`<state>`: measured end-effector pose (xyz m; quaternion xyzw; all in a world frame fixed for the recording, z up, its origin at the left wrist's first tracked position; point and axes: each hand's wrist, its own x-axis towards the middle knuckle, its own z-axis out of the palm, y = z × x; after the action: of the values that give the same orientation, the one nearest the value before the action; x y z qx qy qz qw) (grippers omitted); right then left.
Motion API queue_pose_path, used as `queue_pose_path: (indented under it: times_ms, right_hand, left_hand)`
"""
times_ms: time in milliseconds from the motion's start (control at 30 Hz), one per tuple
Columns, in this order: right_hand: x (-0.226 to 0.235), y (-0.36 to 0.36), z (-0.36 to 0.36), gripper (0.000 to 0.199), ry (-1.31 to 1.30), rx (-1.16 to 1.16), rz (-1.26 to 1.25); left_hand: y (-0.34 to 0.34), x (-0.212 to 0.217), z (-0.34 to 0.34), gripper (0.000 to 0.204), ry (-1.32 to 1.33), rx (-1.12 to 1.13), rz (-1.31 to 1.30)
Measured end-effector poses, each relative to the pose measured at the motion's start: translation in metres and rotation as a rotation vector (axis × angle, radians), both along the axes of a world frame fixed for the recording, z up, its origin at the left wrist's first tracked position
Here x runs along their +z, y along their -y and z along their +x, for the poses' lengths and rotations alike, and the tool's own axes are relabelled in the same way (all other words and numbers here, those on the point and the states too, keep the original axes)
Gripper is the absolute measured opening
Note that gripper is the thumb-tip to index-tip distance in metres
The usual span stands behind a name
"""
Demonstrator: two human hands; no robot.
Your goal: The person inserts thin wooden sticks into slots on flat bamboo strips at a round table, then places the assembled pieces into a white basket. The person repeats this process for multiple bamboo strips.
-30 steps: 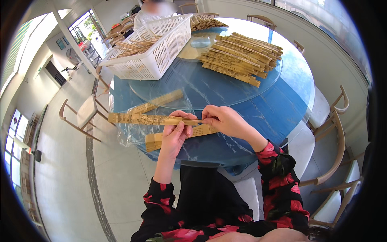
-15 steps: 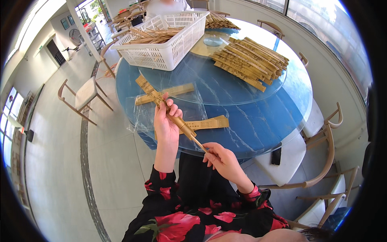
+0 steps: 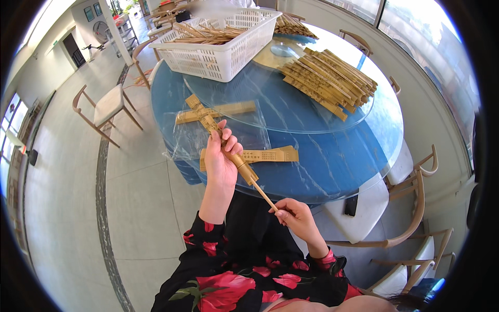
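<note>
Head view: the left hand has its fingers clenched round a folded bamboo fan above the blue counter's edge — the right hand fingers pinch its thin stick end.

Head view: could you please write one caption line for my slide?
Left hand grips a bamboo piece while right hand pulls its thin stick, beside a blue round table.

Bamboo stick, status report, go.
Left hand shut on bamboo stick, right hand pinching its thin lower end. Stick held above blue table edge. Nothing blocking.
</note>
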<state>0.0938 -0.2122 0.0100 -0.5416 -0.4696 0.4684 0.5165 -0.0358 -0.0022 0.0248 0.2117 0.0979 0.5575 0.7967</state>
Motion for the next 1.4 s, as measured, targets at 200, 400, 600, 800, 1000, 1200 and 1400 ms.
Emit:
queue_pose_path:
  times_ms: [200,400,600,800,1000,1200,1400]
  right_hand:
    - [-0.017,-0.034,-0.023,0.015,0.227,-0.135,0.081]
    - [-0.004,-0.03,-0.023,0.01,0.061,-0.06,0.099]
    - [-0.009,-0.026,-0.019,0.012,-0.052,-0.043,0.053]
    - [-0.015,-0.022,-0.02,0.015,-0.148,-0.112,0.016]
    - [-0.002,-0.017,-0.019,0.026,-0.422,-0.228,0.051]
    - [0.01,-0.026,0.028,0.026,-0.335,-0.442,0.129]
    - [0.027,-0.079,0.135,0.026,-0.113,-0.728,0.299]
  left_hand:
    - [0.043,-0.01,0.013,0.028,-0.031,-0.138,-0.002]
    - [0.042,-0.013,0.009,0.025,-0.033,-0.127,-0.08]
    - [0.051,-0.011,0.014,0.023,-0.005,-0.125,-0.011]
    - [0.064,-0.002,0.022,0.02,-0.093,0.013,0.113]
    - [0.071,-0.014,0.027,0.029,-0.206,0.037,0.116]
    - [0.068,-0.044,0.036,0.025,-0.351,-0.084,0.332]
    - [0.065,-0.052,0.037,0.013,-0.451,-0.184,0.492]
